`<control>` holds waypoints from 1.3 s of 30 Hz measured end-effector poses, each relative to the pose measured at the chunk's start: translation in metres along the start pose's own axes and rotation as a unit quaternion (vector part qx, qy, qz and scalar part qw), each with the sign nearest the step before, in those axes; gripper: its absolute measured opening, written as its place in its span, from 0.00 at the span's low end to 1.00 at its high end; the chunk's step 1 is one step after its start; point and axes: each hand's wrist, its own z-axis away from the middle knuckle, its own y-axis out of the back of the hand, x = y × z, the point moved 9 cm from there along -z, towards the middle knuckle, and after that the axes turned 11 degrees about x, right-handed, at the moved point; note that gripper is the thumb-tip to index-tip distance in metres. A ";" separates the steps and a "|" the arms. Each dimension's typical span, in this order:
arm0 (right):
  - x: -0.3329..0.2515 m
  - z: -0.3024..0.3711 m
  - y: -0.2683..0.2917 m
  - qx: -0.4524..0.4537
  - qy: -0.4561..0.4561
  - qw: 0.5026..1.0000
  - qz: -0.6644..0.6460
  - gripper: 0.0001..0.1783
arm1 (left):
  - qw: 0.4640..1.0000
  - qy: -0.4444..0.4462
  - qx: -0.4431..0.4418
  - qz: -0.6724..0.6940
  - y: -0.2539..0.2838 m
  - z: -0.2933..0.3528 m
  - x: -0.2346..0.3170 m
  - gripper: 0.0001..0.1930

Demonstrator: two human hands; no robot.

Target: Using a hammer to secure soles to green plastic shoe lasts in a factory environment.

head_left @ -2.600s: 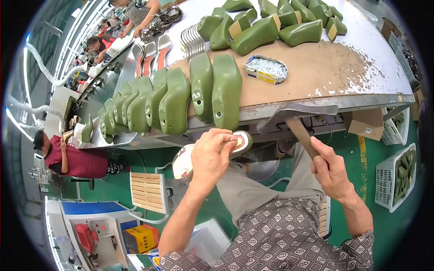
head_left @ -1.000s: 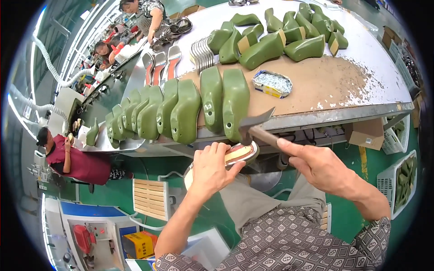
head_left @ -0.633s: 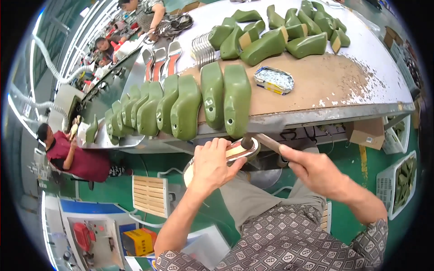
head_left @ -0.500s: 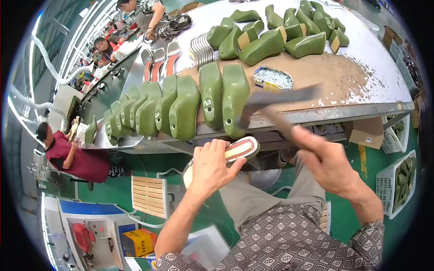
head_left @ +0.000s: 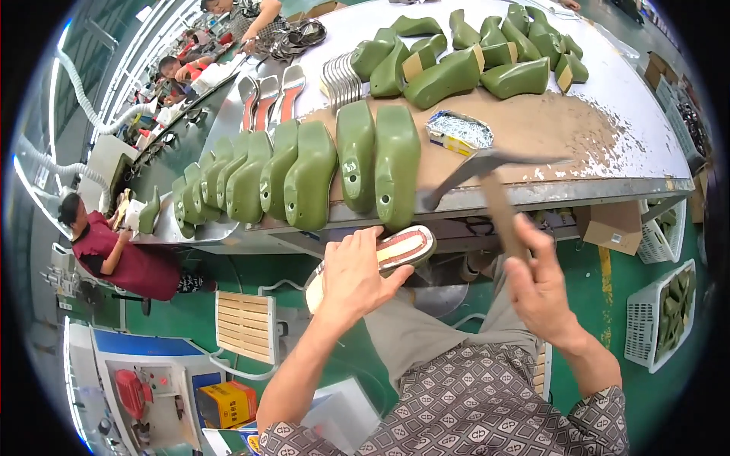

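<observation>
My left hand [head_left: 351,275] is wrapped over a shoe last with an insole [head_left: 405,248] on its upturned bottom. The insole is pale with a red-brown band around a cream strip. This piece lies slantwise above my lap, just off the table's front edge. My right hand [head_left: 541,285] grips the wooden handle of a hammer [head_left: 499,213], its dark head raised over the table edge, up and to the right of the insole. The head is blurred by motion. Green shoe lasts [head_left: 310,178] stand in a row along the edge, the nearest close to my left fingers.
A small box of metal tacks [head_left: 458,131] sits on the worn brown tabletop [head_left: 547,140]. More green lasts [head_left: 449,76] lie behind it, beside stacked insoles [head_left: 342,80]. A white basket of lasts [head_left: 661,315] stands at right, a slatted stool [head_left: 245,327] at left. Co-workers sit further left.
The hammer has swung to a more upright handle, its head shifting slightly right. My right hand has moved a little left and down. My left hand keeps its hold on the last.
</observation>
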 end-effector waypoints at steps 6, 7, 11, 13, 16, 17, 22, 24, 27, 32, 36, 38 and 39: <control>0.004 -0.010 -0.021 -0.091 -0.111 0.989 -0.026 0.29 | 0.996 0.076 -0.035 0.035 -0.001 0.005 -0.015 0.44; 0.006 -0.011 -0.011 -0.056 -0.088 0.993 -0.049 0.29 | 0.996 0.074 -0.036 0.027 -0.001 0.002 -0.012 0.45; -0.013 -0.007 -0.036 -0.121 0.170 0.966 0.154 0.27 | 0.996 0.074 -0.038 0.025 -0.002 0.000 -0.011 0.47; -0.027 -0.008 -0.041 -0.158 0.170 0.955 0.187 0.27 | 0.995 0.090 -0.041 0.032 -0.001 0.003 -0.017 0.47; -0.026 -0.007 -0.039 -0.168 0.212 0.939 0.213 0.27 | 0.994 0.089 -0.049 0.030 -0.004 0.002 -0.015 0.44; -0.025 -0.007 -0.035 -0.154 0.255 0.919 0.260 0.30 | 0.996 0.077 -0.051 0.013 -0.004 -0.001 -0.010 0.42; -0.024 -0.022 0.010 -0.034 0.326 0.832 0.449 0.29 | 0.998 -0.022 -0.050 -0.028 -0.004 -0.007 0.003 0.35; -0.016 -0.034 0.047 0.059 0.315 0.811 0.489 0.28 | 0.987 -0.015 -0.139 -0.076 -0.016 -0.002 -0.001 0.34; 0.011 -0.054 0.131 0.168 0.260 0.812 0.495 0.27 | 0.980 -0.013 -0.187 -0.063 -0.026 -0.008 0.006 0.31; 0.061 -0.072 0.254 0.236 0.207 0.740 0.595 0.26 | 0.967 0.010 -0.247 -0.054 0.009 -0.030 0.020 0.35; 0.073 -0.092 0.279 0.288 0.234 0.723 0.583 0.20 | 0.969 0.080 -0.093 0.215 0.068 -0.078 0.055 0.39; 0.078 -0.103 0.277 0.315 0.242 0.721 0.567 0.17 | 0.879 0.063 0.019 0.473 0.068 -0.107 0.080 0.38; 0.078 -0.102 0.273 0.321 0.238 0.709 0.582 0.15 | 0.886 0.018 0.071 0.458 0.071 -0.126 0.101 0.37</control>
